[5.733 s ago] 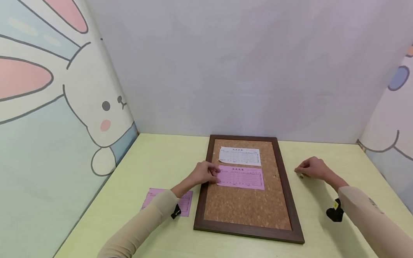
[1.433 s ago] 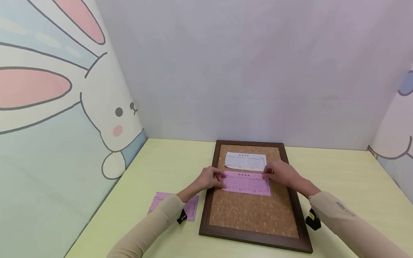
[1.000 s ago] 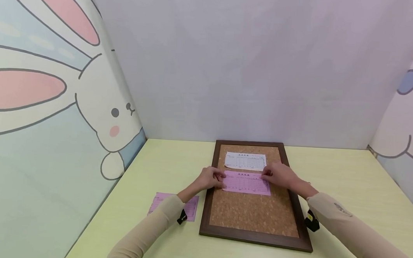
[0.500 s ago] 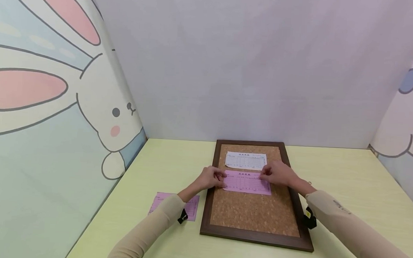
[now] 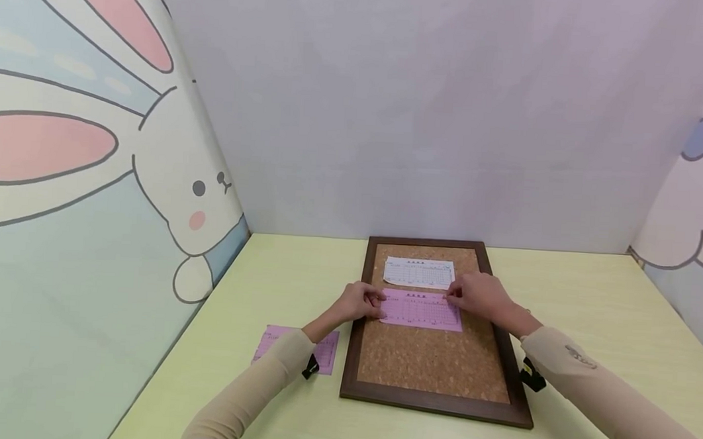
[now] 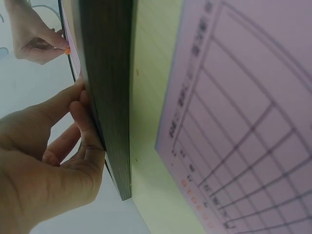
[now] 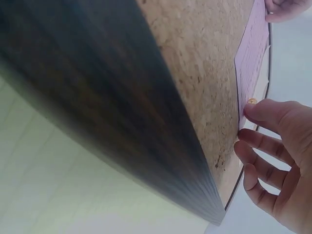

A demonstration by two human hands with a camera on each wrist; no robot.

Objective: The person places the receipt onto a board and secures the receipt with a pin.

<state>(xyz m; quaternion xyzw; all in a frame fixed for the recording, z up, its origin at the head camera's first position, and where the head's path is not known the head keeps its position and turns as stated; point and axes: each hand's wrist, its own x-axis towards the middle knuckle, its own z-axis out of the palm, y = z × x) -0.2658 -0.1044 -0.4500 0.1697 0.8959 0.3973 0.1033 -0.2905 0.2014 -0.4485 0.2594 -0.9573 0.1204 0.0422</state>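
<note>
Pinning step, I judge. My right hand (image 5: 482, 297) pinches orange pin (image 6: 67, 50) at pink slip (image 5: 421, 312), two-o'clock corner; slip lies on corkboard (image 5: 433, 363), six o'clock of white slip (image 5: 419, 273). My left hand (image 5: 354, 302), fingers apart, rests at nine-o'clock edge. Next likely needs straight push, slip flat.

- With twelve o'clock at the flat grey wall (image 5: 452, 119), the brown-framed rectangular cork board (image 5: 433, 363) lies on the pale yellow table (image 5: 598, 292).
- On the board, the white rectangular paper form (image 5: 419, 273) lies toward twelve; the pink rectangular paper form (image 5: 415, 309) sits just beside it at six.
- The person's left hand (image 5: 353, 302) is on that pink form's nine o'clock edge, the right hand (image 5: 483, 295) at its two o'clock corner, with a small orange pin (image 6: 67, 50) at the fingertips.
- At eight from the board, a second pink paper form (image 5: 327, 351) lies on the table, partly beneath the left beige sleeve (image 5: 247, 390).
</note>
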